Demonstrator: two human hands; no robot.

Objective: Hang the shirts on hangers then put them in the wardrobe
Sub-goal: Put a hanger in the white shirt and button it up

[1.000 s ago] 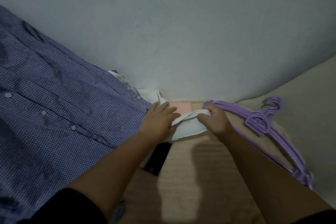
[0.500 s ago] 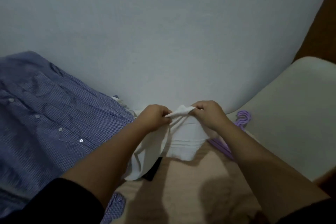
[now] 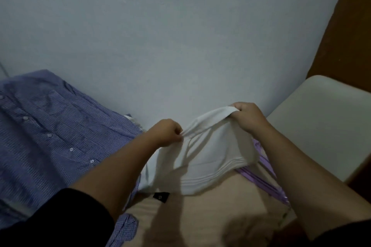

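While both hands are up off the bed, we have the white shirt point(image 3: 210, 152) pinched along one edge and lifted clear in front of the wall point(image 3: 180, 36). Left hand point(image 3: 167, 132) is curled tight, pinching the edge at its left end. Right hand point(image 3: 248, 116) sits higher, fingers folded over a bunched fold of the same edge. Fabric between them sags in a loose curve, rest of it hangs below and its lowest part drapes down to the bed point(image 3: 210, 216).

Relative to the white shirt: purple hangers point(image 3: 263, 168) lie just beside and partly under its right side, none in the shirt yet. Blue checked shirt point(image 3: 50, 136) is spread out to its left, touching or nearly so. Small black item point(image 3: 161, 196) pokes out right below its bottom edge; we can't tell what it is. Pale chair seat point(image 3: 321, 126) is off to its right.

Handling, as we judge it: light, soft, floppy cloth, no stiffness, folds wherever it isn't held. Not fragile, not slippery, a pinch looks enough. We can't tell if the held edge is the neck or the hem. Best hold is at the shoulder seams, so the neck opens for a hanger. Risk is the loose part snagging the hangers.
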